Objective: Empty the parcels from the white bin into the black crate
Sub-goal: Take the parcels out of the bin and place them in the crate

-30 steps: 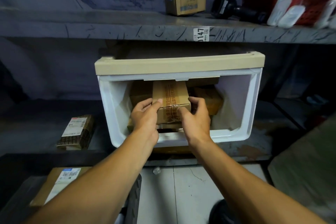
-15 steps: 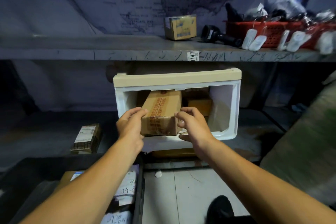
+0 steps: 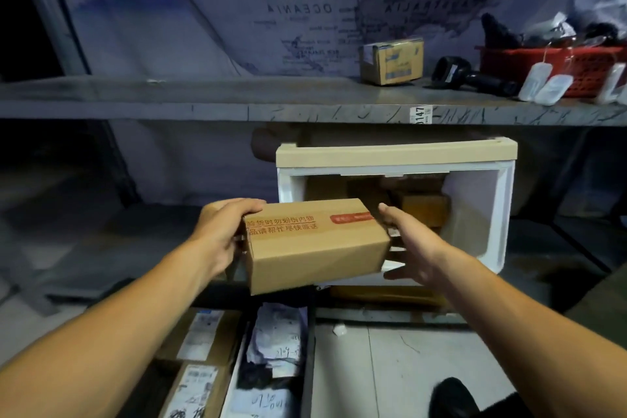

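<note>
A brown cardboard parcel (image 3: 314, 243) with red printed tape hangs in the air in front of the white bin (image 3: 495, 214). My left hand (image 3: 220, 234) grips its left end, thumb over the top edge. At the parcel's right end my right hand (image 3: 412, 248) has its fingers spread, and whether it touches the box I cannot tell. The white bin lies on its side on the lower shelf with its opening toward me, and more brown parcels (image 3: 422, 210) lie inside. Below the held parcel stands the black crate (image 3: 310, 360), holding several labelled parcels.
The upper shelf (image 3: 203, 102) carries a small yellow box (image 3: 392, 59), a black scanner (image 3: 468, 75) and a red basket (image 3: 549, 68) with white tags. A flat brown package (image 3: 386, 295) lies under the bin. Pale floor (image 3: 390, 366) and a dark shoe (image 3: 454, 397) are at lower right.
The parcel has come out of the white bin toward me and to the left, turning sideways. My right hand has loosened from its end. The camera has drawn back.
</note>
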The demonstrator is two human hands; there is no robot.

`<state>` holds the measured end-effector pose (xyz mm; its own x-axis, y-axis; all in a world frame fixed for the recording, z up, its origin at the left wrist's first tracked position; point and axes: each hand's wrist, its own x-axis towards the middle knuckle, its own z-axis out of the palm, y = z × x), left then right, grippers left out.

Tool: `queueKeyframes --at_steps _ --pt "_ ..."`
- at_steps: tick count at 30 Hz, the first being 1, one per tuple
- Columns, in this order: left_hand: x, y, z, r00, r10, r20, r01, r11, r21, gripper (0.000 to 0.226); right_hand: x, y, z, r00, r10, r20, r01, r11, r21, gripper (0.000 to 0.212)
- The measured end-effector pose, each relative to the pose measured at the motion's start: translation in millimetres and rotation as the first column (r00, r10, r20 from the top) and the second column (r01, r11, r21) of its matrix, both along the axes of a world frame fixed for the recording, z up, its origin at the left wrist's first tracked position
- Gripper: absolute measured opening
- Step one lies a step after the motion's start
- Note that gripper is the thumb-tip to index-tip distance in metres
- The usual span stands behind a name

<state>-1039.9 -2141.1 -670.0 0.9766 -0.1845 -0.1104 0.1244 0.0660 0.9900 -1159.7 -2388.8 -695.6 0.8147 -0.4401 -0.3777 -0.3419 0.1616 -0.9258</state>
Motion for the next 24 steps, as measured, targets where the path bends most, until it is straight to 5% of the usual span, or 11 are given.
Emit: queueKeyframes --at_steps 7,14,18,24 --pt "22.9 17.1 -11.7 0.999 -0.030 -0.017 0.029 0.999 -0.035 0.011 19.7 21.4 5.2 0.990 0.130 0.050 -0.137 0.979 0.152 0.024" --pt "28.0 16.7 -19.9 0.988 -0.092 -0.124 0.083 0.994 -0.076 0.008 22.9 14.8 6.8 0.992 0.111 0.059 -0.118 0.984 0.134 0.024" --pt "19.4 21.2 -20.6 0.926 -0.244 -0.287 0.248 0.969 -0.023 0.029 15.6 13.5 3.1 0.995 0.074 0.065 -0.085 0.978 0.192 0.029" --pt "7.2 16.4 -27.7 0.887 -0.321 -0.331 0.273 0.944 -0.184 0.054 5.0 27.2 -1.3 0.997 0.039 0.070 -0.055 0.966 0.251 0.039"
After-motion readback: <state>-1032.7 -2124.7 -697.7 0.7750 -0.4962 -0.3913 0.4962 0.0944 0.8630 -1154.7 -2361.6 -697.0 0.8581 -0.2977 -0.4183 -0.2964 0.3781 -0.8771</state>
